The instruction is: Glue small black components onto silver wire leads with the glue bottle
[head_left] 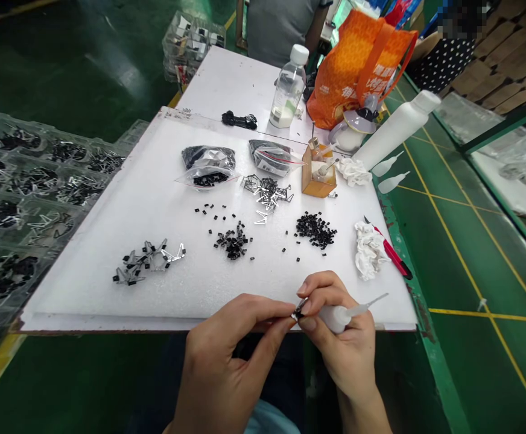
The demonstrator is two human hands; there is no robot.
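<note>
My left hand (227,361) and my right hand (339,337) meet at the near edge of the white foam board (154,199). Both pinch one small metal and black part (298,311) between thumb and fingers. My right hand also holds a small white squeeze bottle (342,314) in its palm, the thin nozzle pointing right. On the board lie a pile of black pieces (316,229), a second black pile (232,242), a heap of bent metal clips (266,191) and a row of assembled clips (148,260).
Two plastic bags of parts (209,164) lie at the back of the board beside a small orange box (318,175). White wipes (369,248) and a red knife (392,253) sit at right. Clear trays of parts (23,199) stand left. A person sits beyond a water bottle (289,89).
</note>
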